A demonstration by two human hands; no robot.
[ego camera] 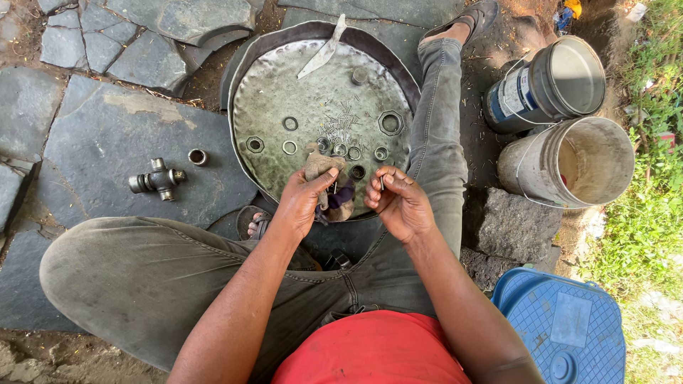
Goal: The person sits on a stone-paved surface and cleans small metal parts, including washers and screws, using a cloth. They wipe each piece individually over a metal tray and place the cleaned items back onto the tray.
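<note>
My left hand grips a dirty rag over the near rim of a round dented metal pan. Close beside it, my right hand pinches a thin needle roller between thumb and fingers. Inside the pan lie several bearing cups and rings, a large hex nut, a pile of loose needle rollers and a flat metal blade. My legs in grey trousers frame the pan.
A metal universal-joint cross and a small bearing cup lie on the stone slab to the left. Two buckets stand at the right beside a rock. A blue plastic container sits at lower right.
</note>
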